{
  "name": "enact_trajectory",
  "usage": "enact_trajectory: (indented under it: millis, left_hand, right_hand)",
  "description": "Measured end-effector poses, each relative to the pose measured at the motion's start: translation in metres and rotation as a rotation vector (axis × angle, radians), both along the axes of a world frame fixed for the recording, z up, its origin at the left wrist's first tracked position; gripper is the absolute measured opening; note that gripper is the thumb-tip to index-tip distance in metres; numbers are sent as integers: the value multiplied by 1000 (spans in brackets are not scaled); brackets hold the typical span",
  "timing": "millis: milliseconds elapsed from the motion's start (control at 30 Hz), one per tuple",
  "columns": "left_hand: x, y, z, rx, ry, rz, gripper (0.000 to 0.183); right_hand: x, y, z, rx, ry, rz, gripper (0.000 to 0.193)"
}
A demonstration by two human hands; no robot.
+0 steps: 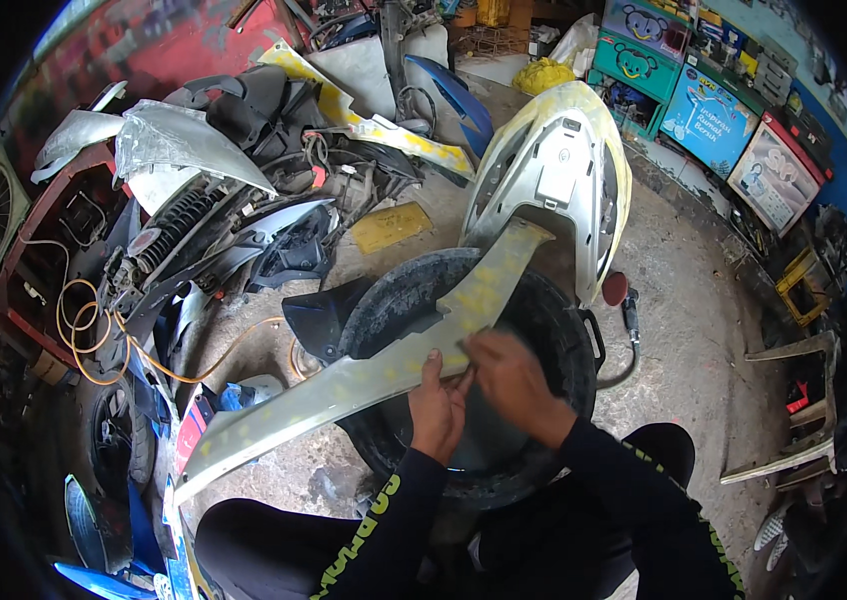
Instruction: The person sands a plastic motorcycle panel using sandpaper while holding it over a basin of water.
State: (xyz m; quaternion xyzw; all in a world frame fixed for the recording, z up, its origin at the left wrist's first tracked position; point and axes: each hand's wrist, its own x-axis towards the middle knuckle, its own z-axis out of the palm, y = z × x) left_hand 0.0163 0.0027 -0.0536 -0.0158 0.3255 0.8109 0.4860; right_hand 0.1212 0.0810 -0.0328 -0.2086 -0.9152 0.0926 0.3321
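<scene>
A long curved motorcycle body panel (pixel 364 372), pale silver-green with yellow patches, lies slantwise above a big black tub (pixel 414 268). Its narrow far end points up and to the right, its wide end down to the left. My left hand (pixel 439 412) grips the panel's near edge, thumb on top and fingers underneath. Close beside it, my right hand (pixel 514 380) is on the panel's face, fingers pressed together and a little blurred. What those fingers hold, if anything, is too small and smeared to make out. Dark water shows inside the tub below my hands.
Beyond the tub stands a white-and-yellow scooter front panel (pixel 584 190). A sander with a round red pad (pixel 617 289) and hose lies right of it. Loose motorcycle parts and an orange hose (pixel 189 378) crowd the left. A broken chair frame (pixel 794 460) sits at right, below drawers (pixel 634 65).
</scene>
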Motion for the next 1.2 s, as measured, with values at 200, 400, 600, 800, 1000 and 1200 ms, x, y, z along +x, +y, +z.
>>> enact_trajectory:
  millis: [200,400,600,800,1000,1200]
  left_hand:
    - [3,0,-14,39,57,-1,32]
    - [10,3,-4,38,75,-3,34]
    - [9,2,-11,-37,75,-6,33]
    - [4,6,-28,53,106,2,32]
    - [4,6,-27,49,113,19,34]
    - [10,8,-13,41,61,36,34]
  right_hand:
    - [0,3,-2,61,-62,-46,33]
    - [4,9,-3,97,-82,-72,34]
    - [4,1,-2,112,-94,-75,40]
    - [3,-14,1,118,-98,-87,38]
    - [-2,-23,-3,133,-87,-87,39]
    - [3,-1,-11,52,-147,-160,38]
